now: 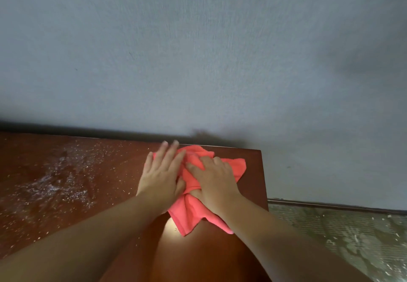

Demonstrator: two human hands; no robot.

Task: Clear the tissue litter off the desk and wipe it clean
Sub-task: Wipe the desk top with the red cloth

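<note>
A crumpled coral-pink cloth (193,213) lies on the dark red-brown desk (242,248), near its far right corner. My left hand (161,176) lies flat on the cloth's left part, fingers straight and spread toward the wall. My right hand (214,182) presses on the middle of the cloth, its fingers bent over the bunched fabric. White tissue crumbs and specks (57,184) are scattered over the left half of the desk. No whole tissue piece shows on the desk.
A grey-blue wall (198,50) stands right behind the desk. The desk's right edge (264,176) drops to a patterned floor (341,237) strewn with small white scraps. A dark skirting strip runs along the wall's foot at the right.
</note>
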